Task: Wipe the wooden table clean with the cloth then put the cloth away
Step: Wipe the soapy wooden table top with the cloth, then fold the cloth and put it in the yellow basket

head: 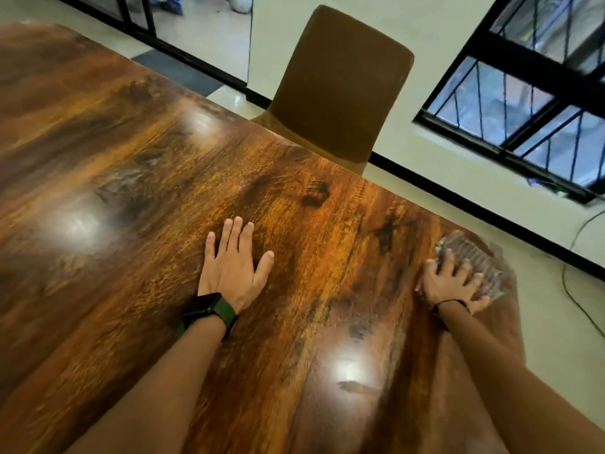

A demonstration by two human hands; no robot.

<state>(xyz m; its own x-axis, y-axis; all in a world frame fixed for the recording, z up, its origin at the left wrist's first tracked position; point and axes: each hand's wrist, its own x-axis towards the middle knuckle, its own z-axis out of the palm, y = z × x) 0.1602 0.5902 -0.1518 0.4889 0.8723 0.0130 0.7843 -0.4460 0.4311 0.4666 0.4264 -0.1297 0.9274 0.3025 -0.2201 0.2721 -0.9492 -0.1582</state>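
Note:
The wooden table (137, 198) fills most of the view, dark brown and glossy with light glare spots. My left hand (234, 260) lies flat on the tabletop near the middle, fingers straight and spread, a dark watch on the wrist. My right hand (453, 281) presses down with spread fingers on a pale, ribbed cloth (474, 257) at the table's right corner. The cloth is blurred by motion and partly hidden under the hand.
A brown chair (340, 83) stands at the table's far side. Beyond it are a pale wall, a black-framed window (523, 103) and a glass door (183, 24). A cable (576, 290) trails over the light floor to the right of the table.

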